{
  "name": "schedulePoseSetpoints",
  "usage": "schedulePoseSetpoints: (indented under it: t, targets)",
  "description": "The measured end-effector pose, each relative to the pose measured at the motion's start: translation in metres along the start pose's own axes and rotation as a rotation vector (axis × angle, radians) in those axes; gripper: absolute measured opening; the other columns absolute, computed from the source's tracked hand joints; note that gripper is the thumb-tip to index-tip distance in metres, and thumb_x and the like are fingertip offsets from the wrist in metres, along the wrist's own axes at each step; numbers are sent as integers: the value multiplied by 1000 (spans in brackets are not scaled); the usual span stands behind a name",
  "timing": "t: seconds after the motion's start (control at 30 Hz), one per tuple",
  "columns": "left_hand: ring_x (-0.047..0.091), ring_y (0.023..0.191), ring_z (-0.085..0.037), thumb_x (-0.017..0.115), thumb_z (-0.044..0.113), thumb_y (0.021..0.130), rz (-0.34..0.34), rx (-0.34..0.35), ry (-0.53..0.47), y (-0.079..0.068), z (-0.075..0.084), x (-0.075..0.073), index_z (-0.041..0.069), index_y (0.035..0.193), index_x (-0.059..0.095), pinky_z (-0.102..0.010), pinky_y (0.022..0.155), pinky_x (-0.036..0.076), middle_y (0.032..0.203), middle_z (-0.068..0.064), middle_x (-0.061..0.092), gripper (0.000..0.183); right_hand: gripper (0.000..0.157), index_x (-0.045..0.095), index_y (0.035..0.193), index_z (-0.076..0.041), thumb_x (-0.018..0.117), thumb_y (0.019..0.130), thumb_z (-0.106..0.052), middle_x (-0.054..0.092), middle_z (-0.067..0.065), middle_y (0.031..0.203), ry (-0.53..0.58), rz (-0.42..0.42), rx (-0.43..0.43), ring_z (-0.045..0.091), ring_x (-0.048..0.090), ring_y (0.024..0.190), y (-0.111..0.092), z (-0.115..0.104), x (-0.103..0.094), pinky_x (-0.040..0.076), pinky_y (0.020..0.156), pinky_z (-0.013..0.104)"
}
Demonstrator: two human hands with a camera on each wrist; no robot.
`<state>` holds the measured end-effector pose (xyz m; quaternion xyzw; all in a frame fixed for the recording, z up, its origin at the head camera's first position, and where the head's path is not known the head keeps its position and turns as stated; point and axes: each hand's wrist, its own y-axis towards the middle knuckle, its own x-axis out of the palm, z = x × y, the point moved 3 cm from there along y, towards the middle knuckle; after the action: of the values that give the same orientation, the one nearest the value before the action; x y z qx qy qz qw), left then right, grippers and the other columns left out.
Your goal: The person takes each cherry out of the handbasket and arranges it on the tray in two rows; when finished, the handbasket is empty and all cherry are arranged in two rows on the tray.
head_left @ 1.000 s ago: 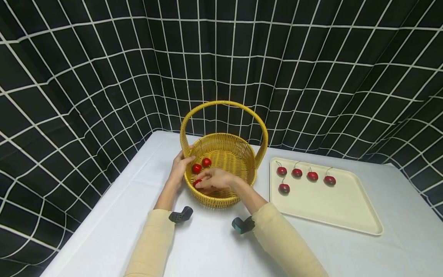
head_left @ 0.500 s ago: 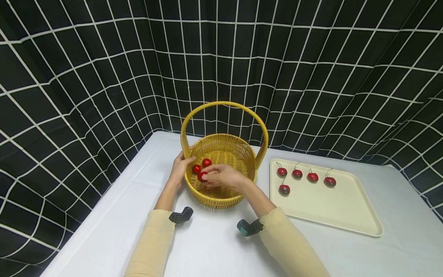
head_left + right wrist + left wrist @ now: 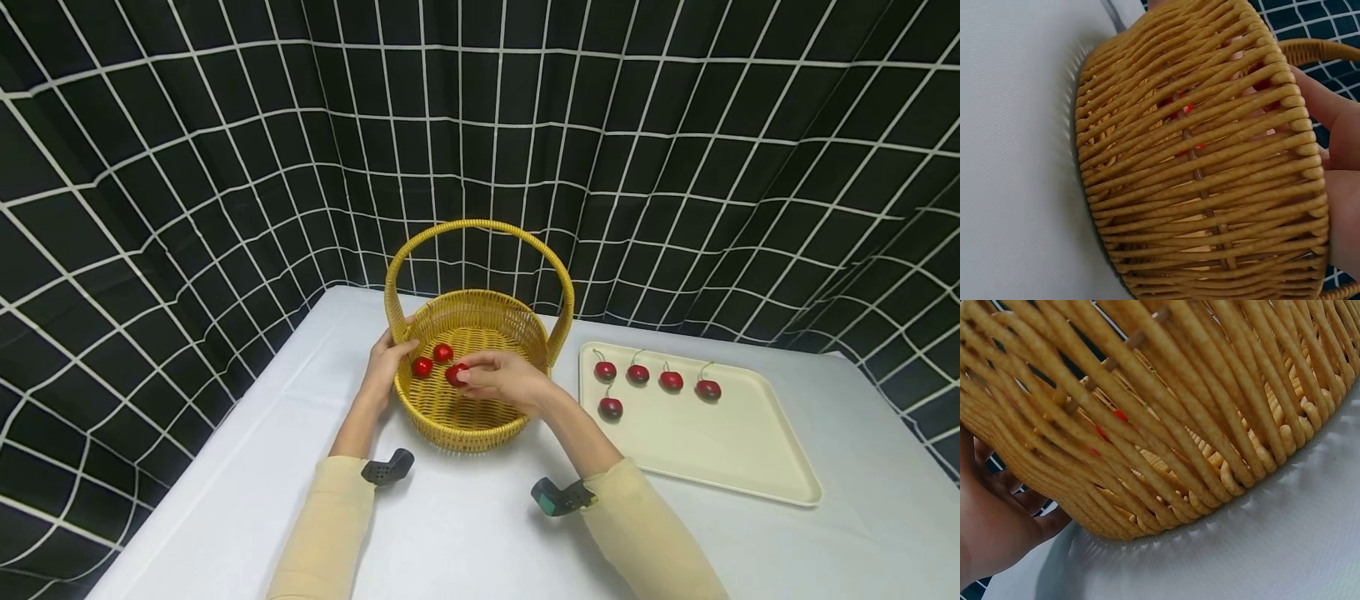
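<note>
A yellow woven basket point(image 3: 480, 440) with a tall arched handle stands on the white-covered table. My left hand point(image 3: 384, 367) holds its left side near the foot of the handle, thumb over the rim and the other fingers mostly hidden outside. Over the inside of the basket, my right hand point(image 3: 506, 383) pinches a red cherry point(image 3: 454, 375) between thumb and fingertips. Two more cherries, a left one point(image 3: 422, 367) and one farther back point(image 3: 443, 353), lie on the basket floor. In the right wrist view the basket wall point(image 3: 1204, 162) partly hides the right hand point(image 3: 1341, 144) and the red fruit.
To the right lies a cream rectangular tray point(image 3: 720, 442). Several dark red cherries with stems sit on it, four-cornered rim around them, among them a front one point(image 3: 611, 408) and a rightmost one point(image 3: 707, 389). A black curtain point(image 3: 480, 125) with white grid lines surrounds the table.
My right hand has lifted the cherry from the basket's front left and carried it rightward and back, toward the middle of the basket. The left hand keeps its hold on the rim.
</note>
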<state>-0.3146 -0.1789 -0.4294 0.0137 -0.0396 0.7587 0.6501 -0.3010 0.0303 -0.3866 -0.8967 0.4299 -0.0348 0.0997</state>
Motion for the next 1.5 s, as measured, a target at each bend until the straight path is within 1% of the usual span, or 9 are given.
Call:
schedulePoseSetpoints:
  t: [0.23,0.47,0.63,0.77,0.9,1.0,1.23,1.37,1.5]
  targets:
    - [31,135,-26,53,12,94,0,3,1,0,-1,-1,13,143,42,-45,111,19,148,-10,37,50,37,57,126,0,64,91,-12,63,15,115,-28,29,-1,30,62,105,-11,-2,-4,49,89,36]
    - [34,133,-26,53,10,94,4,13,-4,2,-2,-3,11,143,42,-44,111,21,146,-12,38,50,38,55,127,1,62,92,-10,62,17,119,-29,46,-28,30,62,106,-31,-5,-14,46,94,40]
    - [32,134,-28,53,9,94,0,-2,-21,1,-2,-2,10,144,40,-44,111,21,148,-13,35,52,38,53,128,3,61,93,-11,62,17,119,-13,54,-46,31,60,109,-42,1,-28,47,93,36]
    - [31,135,-29,53,8,94,-10,-23,-29,-4,4,0,8,145,39,-44,111,20,149,-14,33,53,40,51,128,5,62,93,-12,62,17,119,0,57,-53,34,58,112,-51,4,-39,45,95,36]
    - [30,136,-27,52,9,94,-18,-2,1,-4,4,0,9,144,39,-43,112,19,148,-13,34,52,42,51,128,4,64,91,-13,62,17,120,8,82,-51,32,59,110,-61,6,-48,46,94,35]
    - [30,135,-25,53,11,94,-12,10,17,-1,-1,-1,12,143,41,-42,112,19,147,-10,37,51,44,52,128,4,66,90,-14,62,17,119,-6,104,-49,30,60,109,-70,7,-55,47,92,35]
    - [31,135,-26,53,10,93,-13,20,11,1,0,-1,10,143,41,-43,111,20,147,-11,36,51,46,50,128,6,66,90,-13,61,18,121,-11,123,-68,33,58,112,-89,14,-78,46,93,38]
    - [31,135,-25,53,10,94,-25,24,1,1,1,-1,10,143,41,-42,111,20,147,-11,36,51,48,46,131,8,64,92,-14,59,18,122,27,165,-66,29,59,109,-101,17,-92,46,93,35]
    - [30,135,-25,52,11,94,-26,20,-4,-1,1,-1,11,143,41,-41,112,19,148,-10,36,50,48,45,131,8,63,93,-14,59,14,120,44,202,-66,22,62,104,-111,19,-103,47,91,32]
